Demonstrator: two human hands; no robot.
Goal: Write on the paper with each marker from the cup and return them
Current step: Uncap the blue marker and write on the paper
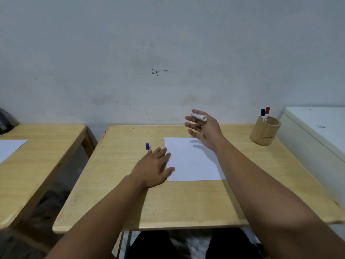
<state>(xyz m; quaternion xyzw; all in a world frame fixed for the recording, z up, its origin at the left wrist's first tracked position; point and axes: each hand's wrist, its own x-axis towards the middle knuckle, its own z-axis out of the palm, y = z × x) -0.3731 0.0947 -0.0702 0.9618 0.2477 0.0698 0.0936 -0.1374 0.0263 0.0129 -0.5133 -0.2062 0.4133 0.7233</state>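
The right hand [204, 128] is raised above the far edge of the paper [192, 161], fingers loosely spread and curled, with a white marker [199, 116] lying across the fingertips near the thumb. The marker looks blurred, so how firmly it is pinched cannot be told, but it is in that hand and clear of the counter [186, 200]. The hand's shadow falls on the upper part of the paper.

The left hand [155, 168] lies flat, palm down, fingers together and extended, holding nothing. Its fingertips and thumb touch the left edge of the paper, with the palm resting on the bare wood.

Just beyond the left fingertips stands a small blue cap [147, 146], upright on the counter, left of the paper and apart from it.

The paper is a white sheet lying flat in the middle of the counter; no writing can be made out on it.

At the far right corner of the counter stands a tan cup [264, 131]. Two markers stand in it, one with a black cap [263, 111] and one with a red cap [267, 110], both leaning slightly and poking above the rim.

To the right of the counter is a white cabinet [317, 128]. To the left is a second wooden counter [37, 156] with another white sheet [10, 146] at its edge. A pale wall [168, 53] rises behind. The person's dark-clad legs [155, 245] show below the near edge.
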